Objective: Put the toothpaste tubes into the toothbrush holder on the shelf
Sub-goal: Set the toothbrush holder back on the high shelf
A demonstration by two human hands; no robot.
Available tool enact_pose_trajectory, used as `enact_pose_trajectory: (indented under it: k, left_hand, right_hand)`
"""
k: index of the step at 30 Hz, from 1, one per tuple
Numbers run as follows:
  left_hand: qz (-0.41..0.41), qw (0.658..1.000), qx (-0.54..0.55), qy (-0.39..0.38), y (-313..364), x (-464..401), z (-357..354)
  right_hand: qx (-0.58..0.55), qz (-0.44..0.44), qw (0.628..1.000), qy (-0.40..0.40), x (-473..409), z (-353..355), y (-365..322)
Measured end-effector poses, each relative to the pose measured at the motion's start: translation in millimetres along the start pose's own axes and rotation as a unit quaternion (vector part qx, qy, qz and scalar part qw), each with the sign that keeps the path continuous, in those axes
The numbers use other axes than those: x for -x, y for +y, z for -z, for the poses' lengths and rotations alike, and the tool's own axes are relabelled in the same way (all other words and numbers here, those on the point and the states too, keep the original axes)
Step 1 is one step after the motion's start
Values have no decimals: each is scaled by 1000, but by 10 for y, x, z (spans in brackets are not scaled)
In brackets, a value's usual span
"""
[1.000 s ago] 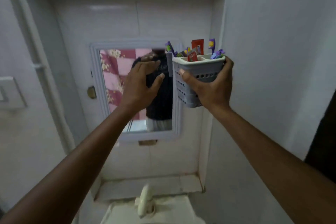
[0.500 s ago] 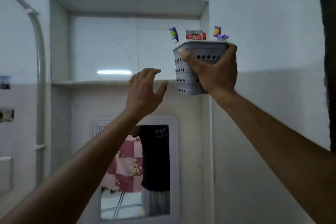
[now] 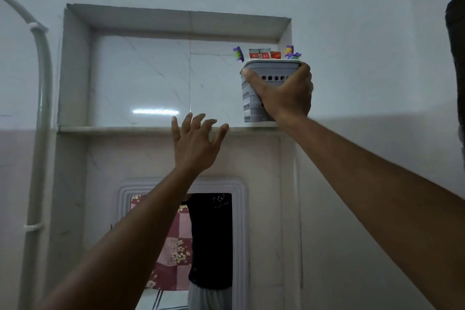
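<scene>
The right hand point(image 3: 285, 94) has its grip closed around the grey perforated toothbrush holder point(image 3: 251, 98), thumb across the front just under the rim and fingers wrapped round the far side. Half a second ago the holder hung in the air in front of the niche; now its base sits at the right end of the shelf point(image 3: 113, 129), close against the niche's right wall, and the hand has not let go. Above the grip, red toothpaste tubes point(image 3: 264, 54) stick up over the rim, with a purple toothbrush point(image 3: 238, 53) to their left and another purple toothbrush head point(image 3: 291, 52) to their right, as before.

The left hand point(image 3: 195, 145) holds nothing, its grip wide open with fingers spread. It has risen since the earlier frame: the fingertips now reach the front edge of the shelf, below and to the left of the right hand's grip. Whether they touch the edge cannot be told. Lower down, the mirror point(image 3: 181, 246) shows a smaller part than before.
</scene>
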State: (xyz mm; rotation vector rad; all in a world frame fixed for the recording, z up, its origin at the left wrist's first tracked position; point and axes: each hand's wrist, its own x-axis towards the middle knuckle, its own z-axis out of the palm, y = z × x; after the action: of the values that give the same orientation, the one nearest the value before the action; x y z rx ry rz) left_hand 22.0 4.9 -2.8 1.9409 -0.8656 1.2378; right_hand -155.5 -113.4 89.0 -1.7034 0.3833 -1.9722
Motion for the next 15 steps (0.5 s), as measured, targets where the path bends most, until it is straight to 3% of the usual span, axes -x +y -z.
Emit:
enact_pose_trajectory:
  k: [9,15]
  left_hand:
    - [-14,999,-19,35,-38,-4,-114]
    - [-24,999,-30,33,-49,-10,-89]
  right_hand:
    - [119,-63,974,-183,-45,-358,255]
    - [175,-88,945,-262,106,-438,439]
